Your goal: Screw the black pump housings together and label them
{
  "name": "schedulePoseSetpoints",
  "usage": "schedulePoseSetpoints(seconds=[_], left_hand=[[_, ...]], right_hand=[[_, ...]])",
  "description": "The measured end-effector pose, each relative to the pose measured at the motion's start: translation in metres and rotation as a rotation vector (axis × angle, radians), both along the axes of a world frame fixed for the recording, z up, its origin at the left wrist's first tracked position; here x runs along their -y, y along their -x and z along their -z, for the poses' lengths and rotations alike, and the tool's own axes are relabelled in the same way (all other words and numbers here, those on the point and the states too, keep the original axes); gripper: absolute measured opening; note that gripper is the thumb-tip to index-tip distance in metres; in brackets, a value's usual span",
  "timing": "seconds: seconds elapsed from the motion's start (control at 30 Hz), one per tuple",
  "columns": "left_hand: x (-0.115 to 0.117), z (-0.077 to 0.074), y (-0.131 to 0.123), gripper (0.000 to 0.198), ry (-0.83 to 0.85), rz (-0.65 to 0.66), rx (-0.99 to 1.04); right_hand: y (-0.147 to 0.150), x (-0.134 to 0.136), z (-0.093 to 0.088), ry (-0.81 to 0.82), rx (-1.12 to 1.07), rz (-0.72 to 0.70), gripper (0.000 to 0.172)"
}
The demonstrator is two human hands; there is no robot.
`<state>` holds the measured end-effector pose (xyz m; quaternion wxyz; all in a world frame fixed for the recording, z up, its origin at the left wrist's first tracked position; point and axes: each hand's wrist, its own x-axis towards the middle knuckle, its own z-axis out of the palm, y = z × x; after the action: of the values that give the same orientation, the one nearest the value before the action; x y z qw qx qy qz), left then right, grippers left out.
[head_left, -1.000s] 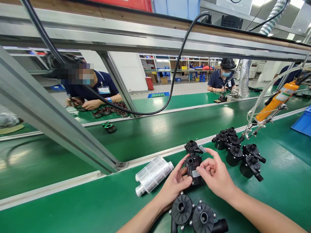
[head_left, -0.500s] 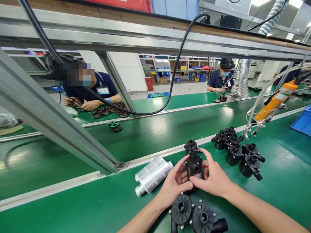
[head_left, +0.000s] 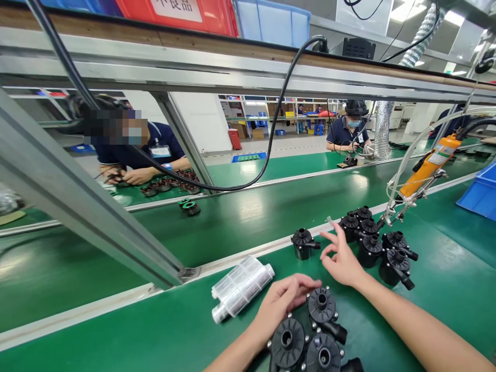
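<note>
My left hand (head_left: pixel 284 299) is beside a black pump (head_left: pixel 322 306), fingers loosely extended; its fingertips are at the pump's rear edge, and I cannot tell if they touch. This pump stands with two more black pumps (head_left: pixel 287 338) at the bottom of the view, each with a round ribbed top and a side spout. My right hand (head_left: pixel 341 258) is raised off the bench, empty with fingers apart. A small pale translucent bit (head_left: pixel 329 220) shows at its index fingertip. Left of that hand, a single pump (head_left: pixel 302 244) stands near the white rail.
Several black pumps (head_left: pixel 370 250) stand in a group at right, under an orange tool (head_left: pixel 430 165) on a bracket. A silvery roll in clear ribbed plastic (head_left: pixel 243 287) lies left of my hands. A blue bin (head_left: pixel 480 191) is at far right. Two co-workers sit across the green bench.
The pump that was between both hands now stands by the other two in front, released by the right hand. My right hand has moved up and right, and its fingers have opened.
</note>
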<state>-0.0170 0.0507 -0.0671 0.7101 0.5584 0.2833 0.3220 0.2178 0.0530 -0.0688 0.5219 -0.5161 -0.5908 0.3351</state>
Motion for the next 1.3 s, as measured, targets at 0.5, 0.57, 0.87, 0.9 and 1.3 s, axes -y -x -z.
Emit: schedulePoseSetpoints(seconds=[0.5,0.57,0.87,0.9,1.3], left_hand=[[-0.010,-0.004,-0.009,0.084,0.145,-0.205,0.186],[-0.006,-0.004,-0.011,0.087,0.241,-0.203,0.245],[-0.007,-0.003,-0.018,0.066,0.218,-0.272,0.256],[-0.007,-0.004,-0.018,0.065,0.211,-0.275,0.244],[-0.005,-0.002,-0.019,0.063,0.184,-0.275,0.194]], right_hand=[[0.036,0.016,-0.019,0.034,-0.241,0.017,0.071],[0.035,0.018,-0.023,0.025,-0.300,-0.032,0.042],[0.037,0.016,-0.022,0.145,-0.246,-0.246,0.043],[0.037,0.015,-0.021,0.158,-0.242,-0.246,0.043],[0.034,0.022,-0.029,0.167,-0.040,-0.134,0.029]])
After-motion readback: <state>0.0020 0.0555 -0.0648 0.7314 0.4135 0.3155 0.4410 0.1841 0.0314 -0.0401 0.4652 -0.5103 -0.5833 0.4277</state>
